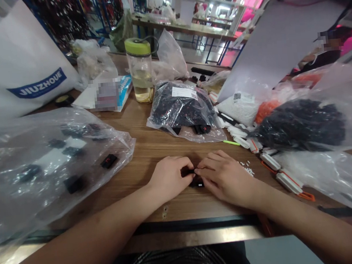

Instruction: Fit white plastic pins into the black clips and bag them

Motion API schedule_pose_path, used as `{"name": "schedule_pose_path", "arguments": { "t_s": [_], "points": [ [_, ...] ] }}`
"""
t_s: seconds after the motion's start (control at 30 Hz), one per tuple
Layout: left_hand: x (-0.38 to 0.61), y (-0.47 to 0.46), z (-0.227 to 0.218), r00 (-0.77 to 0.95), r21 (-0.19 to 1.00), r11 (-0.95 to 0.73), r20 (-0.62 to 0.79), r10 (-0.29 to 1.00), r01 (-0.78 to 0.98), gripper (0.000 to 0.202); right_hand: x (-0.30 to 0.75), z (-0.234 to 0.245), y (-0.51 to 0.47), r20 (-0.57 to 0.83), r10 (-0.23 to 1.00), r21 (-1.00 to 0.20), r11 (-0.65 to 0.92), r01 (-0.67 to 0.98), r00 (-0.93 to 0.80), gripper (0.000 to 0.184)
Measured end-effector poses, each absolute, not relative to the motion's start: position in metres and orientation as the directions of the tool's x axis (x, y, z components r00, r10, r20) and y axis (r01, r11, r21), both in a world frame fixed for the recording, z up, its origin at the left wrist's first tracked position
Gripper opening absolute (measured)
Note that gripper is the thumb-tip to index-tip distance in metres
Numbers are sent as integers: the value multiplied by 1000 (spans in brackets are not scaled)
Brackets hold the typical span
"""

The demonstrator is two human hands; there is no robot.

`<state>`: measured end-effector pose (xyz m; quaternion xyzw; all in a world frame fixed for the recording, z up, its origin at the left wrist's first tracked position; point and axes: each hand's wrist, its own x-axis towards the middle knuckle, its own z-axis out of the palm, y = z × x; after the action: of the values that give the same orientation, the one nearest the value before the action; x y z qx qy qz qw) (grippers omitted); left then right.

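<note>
"What's behind the bagged parts (180, 109)?"

"A lidded drinking bottle (140, 70), standing on the wooden table (138, 129), same as the bag."

"And to its left?"

"A plastic bag of loose pieces (55, 159). To its right, another full bag (300, 125)."

"In front?"

"The left hand (169, 178) and right hand (226, 179), either side of a small piece (196, 181)."

Assembly workshop, bagged parts (180, 109), metal-framed benches (185, 29)
</note>
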<state>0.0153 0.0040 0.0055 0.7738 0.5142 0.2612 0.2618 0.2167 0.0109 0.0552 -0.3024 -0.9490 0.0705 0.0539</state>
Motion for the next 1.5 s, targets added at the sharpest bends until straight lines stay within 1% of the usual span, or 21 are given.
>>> {"name": "schedule_pose_path", "arguments": {
  "t_s": [0.07,0.13,0.17,0.2,0.23,0.3,0.4,0.43,0.5,0.67,0.77,0.9,1.0,1.07,1.13,1.17,1.2,1.27,1.33,1.4,1.5],
  "points": [
    [15,4,6,339,674,-338,136,931,658,5,222,55,16,79,602,-279,778,562,-794,23],
    [15,3,7,347,670,-342,132,929,659,6,230,55,30,111,667,-380,714,588,-737,24],
    [15,3,7,349,667,-344,132,928,661,7,234,56,39,126,718,-404,668,625,-685,25],
    [15,3,8,352,664,-348,134,926,662,8,237,57,50,142,779,-401,609,684,-610,26],
    [15,3,8,355,662,-353,138,925,662,8,239,58,61,148,836,-378,541,751,-528,26],
    [15,2,9,363,662,-365,148,920,655,9,239,59,84,135,907,-285,421,861,-398,28],
    [14,3,9,369,670,-366,145,918,646,8,230,58,111,107,942,-108,328,938,-317,30],
    [13,4,9,366,674,-361,142,920,645,8,226,57,117,106,947,-69,310,948,-302,31],
    [12,7,8,355,675,-357,149,923,646,9,221,53,126,110,954,-32,283,959,-278,33],
    [11,12,5,302,640,-355,195,933,682,10,216,46,131,111,945,3,308,951,-306,37],
    [13,13,5,305,633,-359,198,932,686,12,216,47,131,107,941,21,322,947,-322,34],
    [9,10,11,283,651,-384,260,923,654,18,224,55,126,108,940,-1,326,945,-324,33],
    [3,4,19,288,693,-438,330,899,573,15,237,63,109,94,929,-70,366,928,-359,35],
    [1,-2,22,389,698,-504,336,858,509,19,245,66,92,28,892,-159,450,879,-451,33],
    [3,-8,21,509,671,-569,317,800,476,29,249,66,71,-43,840,-242,517,821,-541,29],
    [5,-10,20,555,651,-592,300,776,476,32,249,64,62,-64,825,-263,529,807,-562,29],
    [7,-12,18,586,626,-609,283,759,487,30,249,62,53,-72,822,-273,528,804,-565,29],
    [12,-14,14,622,570,-637,259,738,519,17,246,57,40,-67,830,-279,518,809,-554,29],
    [16,-13,9,617,526,-644,258,743,556,9,245,51,32,-45,833,-271,520,810,-551,27],
    [16,-10,6,567,502,-619,275,777,604,8,245,47,28,-11,826,-252,543,801,-564,24],
    [15,-5,4,471,480,-548,281,836,685,9,249,44,26,32,815,-211,571,793,-578,25]
  ]
}}
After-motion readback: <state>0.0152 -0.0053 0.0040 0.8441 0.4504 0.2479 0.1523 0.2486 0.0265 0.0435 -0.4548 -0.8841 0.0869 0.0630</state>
